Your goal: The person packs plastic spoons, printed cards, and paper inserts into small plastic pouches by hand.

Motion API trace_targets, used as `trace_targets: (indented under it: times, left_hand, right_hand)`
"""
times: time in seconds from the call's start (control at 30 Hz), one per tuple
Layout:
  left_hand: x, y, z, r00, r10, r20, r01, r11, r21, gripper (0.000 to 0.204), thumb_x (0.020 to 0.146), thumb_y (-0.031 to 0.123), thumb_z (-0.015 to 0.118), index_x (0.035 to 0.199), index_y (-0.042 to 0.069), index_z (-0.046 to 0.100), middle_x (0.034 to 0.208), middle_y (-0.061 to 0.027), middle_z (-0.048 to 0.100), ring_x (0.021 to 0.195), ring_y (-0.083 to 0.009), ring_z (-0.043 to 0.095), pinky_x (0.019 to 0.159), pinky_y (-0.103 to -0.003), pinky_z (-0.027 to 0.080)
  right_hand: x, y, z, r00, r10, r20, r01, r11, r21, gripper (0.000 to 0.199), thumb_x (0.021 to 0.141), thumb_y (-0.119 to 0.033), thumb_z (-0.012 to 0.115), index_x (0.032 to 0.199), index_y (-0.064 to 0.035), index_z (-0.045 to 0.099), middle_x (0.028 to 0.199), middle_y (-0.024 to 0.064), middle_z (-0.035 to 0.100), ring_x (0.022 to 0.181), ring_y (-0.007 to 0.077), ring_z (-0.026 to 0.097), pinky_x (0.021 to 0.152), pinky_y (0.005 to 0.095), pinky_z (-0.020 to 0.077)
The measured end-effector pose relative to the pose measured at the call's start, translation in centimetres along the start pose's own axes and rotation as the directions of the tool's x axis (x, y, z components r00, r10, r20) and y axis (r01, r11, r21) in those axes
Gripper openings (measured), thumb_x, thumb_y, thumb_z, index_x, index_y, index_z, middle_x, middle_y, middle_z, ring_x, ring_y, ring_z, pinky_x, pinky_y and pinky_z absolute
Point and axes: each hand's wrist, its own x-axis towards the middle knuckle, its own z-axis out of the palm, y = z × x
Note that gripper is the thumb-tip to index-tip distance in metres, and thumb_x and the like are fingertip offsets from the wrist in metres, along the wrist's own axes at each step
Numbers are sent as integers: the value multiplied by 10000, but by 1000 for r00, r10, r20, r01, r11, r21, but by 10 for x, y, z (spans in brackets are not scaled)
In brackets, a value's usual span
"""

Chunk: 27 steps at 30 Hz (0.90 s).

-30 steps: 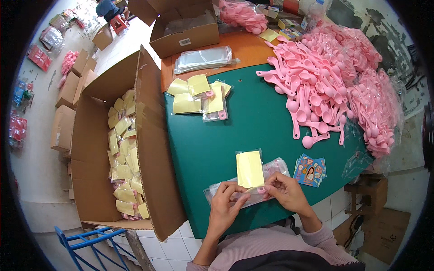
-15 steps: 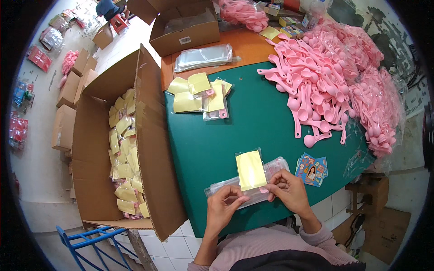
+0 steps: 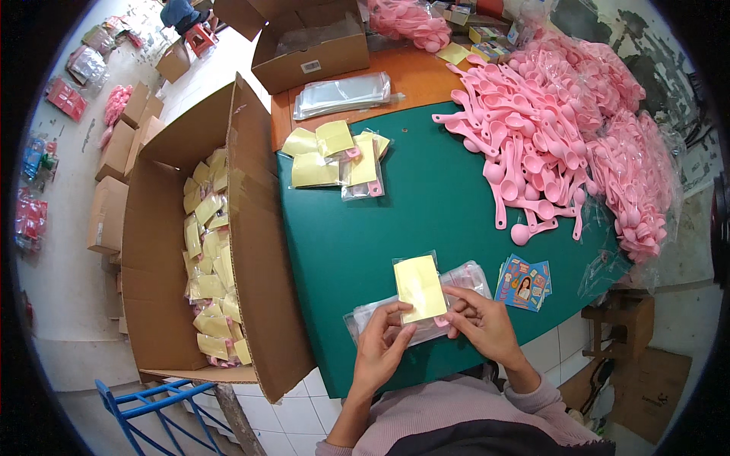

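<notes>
Pink spoons (image 3: 525, 152) heaped beyond right hand (image 3: 483, 323).

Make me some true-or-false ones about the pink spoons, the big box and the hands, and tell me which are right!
1. A pink spoon heap lies on the green table. True.
2. The left hand and right hand hold one yellow packet. True.
3. The right hand is deep in the pink spoon heap. False: it is at the yellow packet.
4. The big cardboard box has many small packets inside. True.
5. The big cardboard box is sealed shut. False: it is open.
</notes>
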Motion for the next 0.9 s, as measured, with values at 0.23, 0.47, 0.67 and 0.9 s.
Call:
trace_targets:
  times: [0.23, 0.47, 0.67, 0.9]
  left_hand:
    - [49, 47, -28, 921, 385, -63, -312, 825, 471, 480, 809, 55, 610, 1252, 9, 430, 1196, -136, 511, 944, -208, 549, 755, -290, 475]
    - [64, 45, -13, 846, 497, 194, -479, 546, 688, 298, 754, 178, 674, 991, 34, 565, 1010, -153, 549, 935, -311, 558, 791, -371, 459]
    - [69, 29, 5, 867, 363, 342, -488, 473, 733, 244, 742, 151, 681, 933, 36, 579, 851, -107, 548, 799, -259, 573, 705, -347, 472]
    - [69, 32, -2, 910, 287, 300, -413, 705, 576, 145, 764, 89, 647, 867, 28, 565, 910, -98, 629, 818, -243, 624, 670, -323, 493]
  right_hand:
    - [3, -22, -41, 964, -250, -84, 211, 922, -323, 363, 781, -24, 602, 1140, -24, 549, 845, 93, 591, 729, 153, 601, 634, 272, 485]
    - [-2, 13, -118, 883, -385, -269, 15, 596, -803, 317, 740, 3, 580, 1054, -33, 569, 961, 134, 554, 862, 286, 558, 733, 349, 459]
    - [49, 17, -141, 863, -499, -82, 124, 366, -922, 304, 709, -1, 608, 1003, -49, 545, 1000, 119, 518, 933, 300, 485, 811, 366, 383]
    - [49, 17, -144, 853, -514, -91, 123, 368, -922, 360, 707, 7, 603, 1054, -48, 523, 986, 128, 503, 989, 302, 476, 846, 393, 377]
